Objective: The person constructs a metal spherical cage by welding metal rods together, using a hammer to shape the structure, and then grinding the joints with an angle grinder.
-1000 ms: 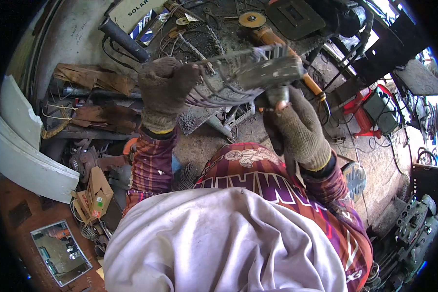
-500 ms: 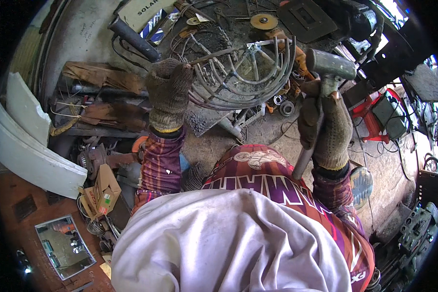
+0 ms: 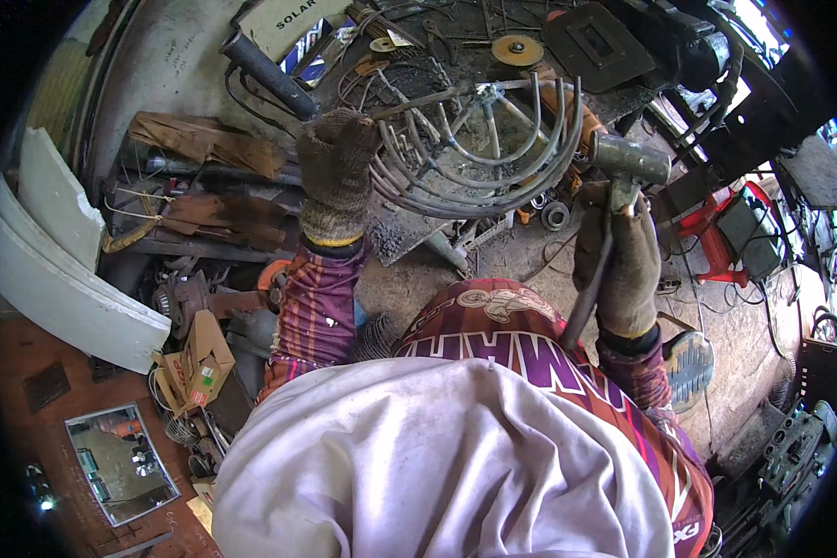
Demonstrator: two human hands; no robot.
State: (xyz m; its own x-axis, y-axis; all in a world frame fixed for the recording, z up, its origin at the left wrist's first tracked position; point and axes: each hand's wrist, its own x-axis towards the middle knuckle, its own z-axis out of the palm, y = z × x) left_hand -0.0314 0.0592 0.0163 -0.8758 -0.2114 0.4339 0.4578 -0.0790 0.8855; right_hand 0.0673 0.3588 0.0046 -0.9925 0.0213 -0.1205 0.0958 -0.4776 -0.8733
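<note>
My left hand [image 3: 337, 167], in a knitted work glove, grips the rim of a round frame of bent steel rods [image 3: 479, 153] resting on a metal work table [image 3: 409, 237]. My right hand [image 3: 618, 265], also gloved, is closed around the metal handle of a hammer [image 3: 628, 158]. The hammer's steel head is raised beside the right edge of the frame. My purple patterned sleeves and a white cloth over my chest fill the lower middle of the view.
A grinding disc [image 3: 518, 49], a dark square plate [image 3: 591, 42] and scrap wire lie behind the frame. White curved panels [image 3: 60, 270] lean at the left. A cardboard box [image 3: 195, 363], a mirror [image 3: 121, 463] and a red stool [image 3: 711, 246] stand around.
The hammer, held low against the frame one second ago, has swung out to the right and is now raised. The frame in my left hand has tilted flatter.
</note>
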